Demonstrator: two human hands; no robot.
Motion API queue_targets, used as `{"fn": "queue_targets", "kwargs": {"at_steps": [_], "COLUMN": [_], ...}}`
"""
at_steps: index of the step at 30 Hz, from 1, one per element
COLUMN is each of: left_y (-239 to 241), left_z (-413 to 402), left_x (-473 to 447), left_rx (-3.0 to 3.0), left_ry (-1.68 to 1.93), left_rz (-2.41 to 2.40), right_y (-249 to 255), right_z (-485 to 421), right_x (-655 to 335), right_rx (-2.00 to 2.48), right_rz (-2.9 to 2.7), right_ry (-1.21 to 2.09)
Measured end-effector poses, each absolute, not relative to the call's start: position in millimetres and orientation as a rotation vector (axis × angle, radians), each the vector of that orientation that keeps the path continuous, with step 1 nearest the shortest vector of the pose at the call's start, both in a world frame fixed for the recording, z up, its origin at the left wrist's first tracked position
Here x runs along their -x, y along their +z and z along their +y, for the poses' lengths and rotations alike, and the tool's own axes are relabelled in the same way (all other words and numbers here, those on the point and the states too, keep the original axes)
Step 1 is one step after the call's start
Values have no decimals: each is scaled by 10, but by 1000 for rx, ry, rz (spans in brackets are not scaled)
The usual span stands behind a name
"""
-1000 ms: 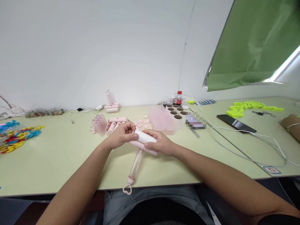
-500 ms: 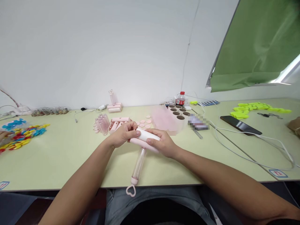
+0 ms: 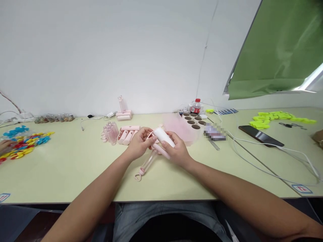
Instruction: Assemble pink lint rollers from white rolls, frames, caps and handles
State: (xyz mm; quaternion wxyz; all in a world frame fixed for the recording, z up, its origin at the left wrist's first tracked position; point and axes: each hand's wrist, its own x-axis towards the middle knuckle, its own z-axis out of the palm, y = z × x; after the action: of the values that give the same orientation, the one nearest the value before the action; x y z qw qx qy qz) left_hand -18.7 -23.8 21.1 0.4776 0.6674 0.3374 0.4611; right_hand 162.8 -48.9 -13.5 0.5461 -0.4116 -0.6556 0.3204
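Pale wall [image 3: 101, 50] behind a light green bench [image 3: 75, 161], with a green blind [image 3: 272, 50] at upper right. At the centre of the frame, the right hand [image 3: 179, 152] curls its grip around a white roll [image 3: 164, 137], thumb across the near side, and also bears against the pink casing [image 3: 161, 150] just below it. To its left, the left hand [image 3: 139, 144] has thumb and fingertips pinched on a pink end piece [image 3: 150, 135] beside the roll's upper-left end; whether this piece is joined to the casing cannot be told. A clear handle [image 3: 148, 162] slants from the casing towards lower left, ending in a heart-shaped loop [image 3: 138, 177]; neither hand visibly supports it. Likely faults: uneven pressure from the right thumb could let the smooth roll slip lengthwise; a sideways pull at the left could bend the end piece or set it askew; the handle's unsupported length, if knocked against the bench, might lever the casing out of line. Should the roll drop, its round shape would probably carry it among the pink casings [image 3: 129, 132] left of centre or towards the near edge.
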Motion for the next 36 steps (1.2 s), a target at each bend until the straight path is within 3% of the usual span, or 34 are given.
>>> {"fn": "queue_targets", "kwargs": {"at_steps": [13,36], "left_y": [205,90], "left_z": [-135,-57], "left_x": [394,421], "left_rx": [-2034,-2284], "left_ry": [1160,854], "left_rz": [966,1454], "right_y": [-174,-135], "right_z": [-482,-446], "right_x": [-1582,-1673], "right_rx": [857,877], "right_rz": [-1549,-1539], "right_ry": [1185,1098]}}
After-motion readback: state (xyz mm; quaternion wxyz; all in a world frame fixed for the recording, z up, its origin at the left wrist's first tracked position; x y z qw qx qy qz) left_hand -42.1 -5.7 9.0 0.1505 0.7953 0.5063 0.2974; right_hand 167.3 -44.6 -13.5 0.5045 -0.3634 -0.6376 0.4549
